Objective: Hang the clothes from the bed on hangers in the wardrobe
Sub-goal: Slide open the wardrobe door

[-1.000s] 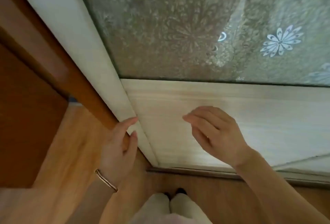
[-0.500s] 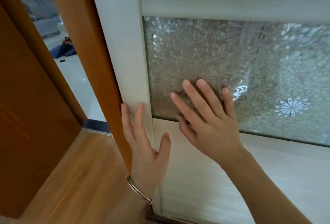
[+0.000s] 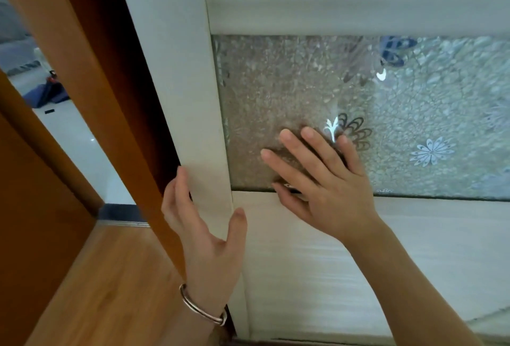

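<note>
While I am watching through the head camera, two hands are working on one wardrobe door (image 3: 303,263). I am counting one bracelet (image 3: 202,308), on the left wrist, one patterned glass pane (image 3: 358,114) and one pale panel below it. Four flower motifs are showing fully on the glass; others at the right edge are cut off.

My left hand (image 3: 204,238) is wrapping the door's left stile (image 3: 182,97): its fingers (image 3: 176,194) are curling together behind the stile's edge, with the thumb lying apart on the front face. My right hand (image 3: 325,180) is pressing flat on the glass, fingers spread apart and pointing up and left, the heel resting on the pale panel.

That door is filling the right and centre of the view, its stile running as the long axis from the top down to the bottom, leaning slightly. An orange-brown wooden frame (image 3: 91,83) is standing just left of the stile, touching it. Beyond it a pale floor (image 3: 71,130) is showing, with one dark blue object (image 3: 47,93) lying on it. No clothes or hangers are appearing.
</note>
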`<state>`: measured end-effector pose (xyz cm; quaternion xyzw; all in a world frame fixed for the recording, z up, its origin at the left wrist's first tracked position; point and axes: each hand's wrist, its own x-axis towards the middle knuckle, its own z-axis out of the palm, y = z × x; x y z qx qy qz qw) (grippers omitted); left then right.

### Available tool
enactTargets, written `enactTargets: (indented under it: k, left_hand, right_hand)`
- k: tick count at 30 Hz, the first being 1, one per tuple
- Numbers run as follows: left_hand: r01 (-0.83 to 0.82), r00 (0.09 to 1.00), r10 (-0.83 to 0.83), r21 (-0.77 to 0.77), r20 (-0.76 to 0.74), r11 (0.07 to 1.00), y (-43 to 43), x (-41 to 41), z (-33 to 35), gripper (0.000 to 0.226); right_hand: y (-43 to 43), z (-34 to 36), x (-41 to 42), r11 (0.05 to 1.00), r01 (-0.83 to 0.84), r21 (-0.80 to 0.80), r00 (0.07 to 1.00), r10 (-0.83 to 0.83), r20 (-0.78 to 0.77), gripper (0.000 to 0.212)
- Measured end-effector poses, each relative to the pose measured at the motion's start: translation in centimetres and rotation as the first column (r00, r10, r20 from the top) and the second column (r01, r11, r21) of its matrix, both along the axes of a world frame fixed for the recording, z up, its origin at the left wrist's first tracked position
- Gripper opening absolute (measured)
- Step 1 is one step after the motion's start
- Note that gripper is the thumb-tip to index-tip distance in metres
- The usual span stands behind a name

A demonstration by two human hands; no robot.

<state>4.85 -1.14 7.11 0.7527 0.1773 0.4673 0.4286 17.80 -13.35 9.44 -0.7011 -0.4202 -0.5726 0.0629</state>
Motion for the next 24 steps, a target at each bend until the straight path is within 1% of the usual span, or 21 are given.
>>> enactTargets:
  k: [3,5,7,9,11,14,16,19,22,24]
  left_hand:
    - [0.109,0.994,-0.110,-0.032,-0.010,0.994,-0.5,-0.2,0.2,0.074]
    - [0.211,0.978,-0.211,-0.095,0.008,0.973,-0.5,-0.4,0.6,0.068]
    - [0.321,0.947,-0.319,-0.163,0.037,0.933,-0.7,-0.5,1.0,0.060]
    - [0.415,0.909,-0.414,-0.168,0.039,0.894,-1.2,-0.4,1.3,0.056]
    - [0.502,0.863,-0.505,-0.166,0.025,0.849,-2.1,0.2,1.5,0.058]
    - [0.607,0.789,-0.615,-0.156,-0.004,0.779,-3.4,1.3,1.6,0.056]
    - [0.658,0.745,-0.666,-0.111,-0.046,0.744,-4.3,2.3,1.6,0.054]
    - [0.725,0.682,-0.721,-0.016,-0.125,0.688,-6.3,3.8,2.2,0.059]
    - [0.782,0.621,-0.765,0.063,-0.172,0.620,-8.9,5.3,3.0,0.068]
    - [0.816,0.576,-0.794,0.079,-0.192,0.573,-10.7,6.6,3.3,0.070]
  right_hand:
    - [-1.7,-0.1,0.7,1.000,0.022,-0.005,0.999,-0.022,0.025,0.059]
    - [-3.0,-0.2,1.2,1.000,0.028,0.010,0.999,-0.029,0.033,0.060]
    - [-4.4,-0.3,1.6,0.999,0.040,0.024,0.999,-0.041,0.035,0.062]
    - [-6.0,-0.5,1.7,0.997,0.065,0.032,0.998,-0.065,0.019,0.062]
    - [-7.4,-0.6,1.5,0.992,0.108,0.059,0.994,-0.107,-0.025,0.057]
    - [-9.2,-0.9,0.4,0.971,0.173,0.168,0.976,-0.146,-0.159,0.047]
    - [-10.0,-0.7,-0.7,0.947,0.201,0.252,0.947,-0.123,-0.296,0.047]
    - [-11.0,-0.5,-2.4,0.908,0.272,0.318,0.875,-0.096,-0.475,0.063]
    - [-12.1,-1.0,-3.3,0.879,0.380,0.289,0.797,-0.152,-0.585,0.079]
    - [-12.9,-1.3,-3.3,0.840,0.462,0.284,0.731,-0.180,-0.658,0.087]
